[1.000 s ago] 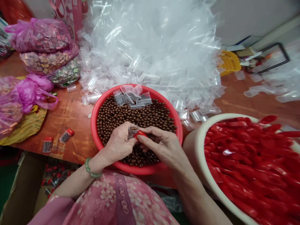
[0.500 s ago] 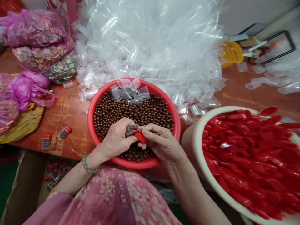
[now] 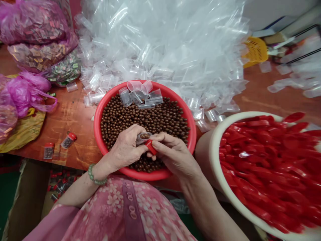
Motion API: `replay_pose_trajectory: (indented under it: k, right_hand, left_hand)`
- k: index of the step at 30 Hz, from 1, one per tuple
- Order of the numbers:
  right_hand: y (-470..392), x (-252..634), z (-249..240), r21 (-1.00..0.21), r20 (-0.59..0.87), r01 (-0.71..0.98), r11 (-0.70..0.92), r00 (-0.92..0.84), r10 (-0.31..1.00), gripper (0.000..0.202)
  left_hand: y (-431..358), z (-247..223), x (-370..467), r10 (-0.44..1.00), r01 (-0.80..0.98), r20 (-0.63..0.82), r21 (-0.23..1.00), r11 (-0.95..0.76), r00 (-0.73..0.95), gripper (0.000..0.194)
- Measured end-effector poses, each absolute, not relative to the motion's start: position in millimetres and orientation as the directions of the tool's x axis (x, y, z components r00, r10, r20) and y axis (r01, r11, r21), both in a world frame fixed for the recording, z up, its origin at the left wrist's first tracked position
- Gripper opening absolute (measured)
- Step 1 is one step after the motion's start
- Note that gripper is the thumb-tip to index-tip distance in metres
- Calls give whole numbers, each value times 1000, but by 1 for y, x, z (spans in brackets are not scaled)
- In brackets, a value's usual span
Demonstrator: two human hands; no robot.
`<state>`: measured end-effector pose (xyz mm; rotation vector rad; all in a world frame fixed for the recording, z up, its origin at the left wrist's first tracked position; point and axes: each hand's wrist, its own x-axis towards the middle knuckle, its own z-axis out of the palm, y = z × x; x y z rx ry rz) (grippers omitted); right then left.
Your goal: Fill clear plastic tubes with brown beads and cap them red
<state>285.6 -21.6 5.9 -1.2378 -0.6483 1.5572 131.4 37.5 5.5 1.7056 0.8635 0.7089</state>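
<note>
Closed around a clear plastic container (image 3: 143,136) with brown balls inside is my left hand (image 3: 127,144). Thumb and fingers of my right hand (image 3: 172,150) pinch a red cap (image 3: 150,147) against the container's mouth; whether it is fully seated I cannot tell. Both hands are over a red basin (image 3: 98,134) filled with small round brown balls (image 3: 130,115). Several empty clear containers (image 3: 154,97) lie on the balls at the basin's far side. To the right stands a cream bucket (image 3: 214,147) heaped with red plastic caps (image 3: 265,174).
A big heap of clear containers (image 3: 160,43) covers the table behind the basin. Pink bags (image 3: 37,26) of small packets are stacked at left. Two filled, red-capped containers (image 3: 68,140) lie near the table edge, above a cardboard box (image 3: 30,194). A yellow basket (image 3: 255,52) sits back right.
The view has shifted slightly. My hands keep the same hold on the container and red cap, with the cap turned a little between my fingers.
</note>
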Motion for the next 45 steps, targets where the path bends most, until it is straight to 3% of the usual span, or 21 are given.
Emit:
replay_pose_trajectory:
  k: [4, 6, 11, 16, 23, 28, 37, 45]
  right_hand:
    - [-26, 290, 11, -947, -295, -147, -286, 38, 955, 19]
    - [-24, 295, 15, -971, -236, -52, -232, 80, 969, 20]
    - [-10, 307, 24, -999, -41, 27, -47, 195, 980, 19]
    - [10, 299, 33, -980, 119, 179, 92, 150, 982, 15]
    - [19, 287, 29, -975, 163, 158, 153, 50, 985, 8]
    - [19, 293, 27, -969, 130, 215, 122, 26, 991, 13]
    - [8, 316, 23, -951, 143, 295, 89, 164, 976, 10]
    - [13, 299, 25, -969, 182, 198, 149, 159, 970, 13]
  left_hand:
    - [37, 5, 131, 815, 169, 10, 977, -132, 580, 11]
    - [38, 5, 131, 805, 130, -57, 991, -26, 591, 14]
    - [41, 10, 129, 666, 57, -267, 946, 320, 696, 21]
    - [44, 11, 125, 538, 12, -305, 877, 480, 786, 34]
    - [46, 6, 124, 490, -26, -309, 826, 564, 815, 51]
    - [46, 7, 123, 453, -12, -326, 801, 598, 830, 48]
    - [47, 8, 123, 548, -119, -350, 754, 646, 759, 44]
    - [47, 7, 123, 583, -110, -395, 755, 646, 710, 38]
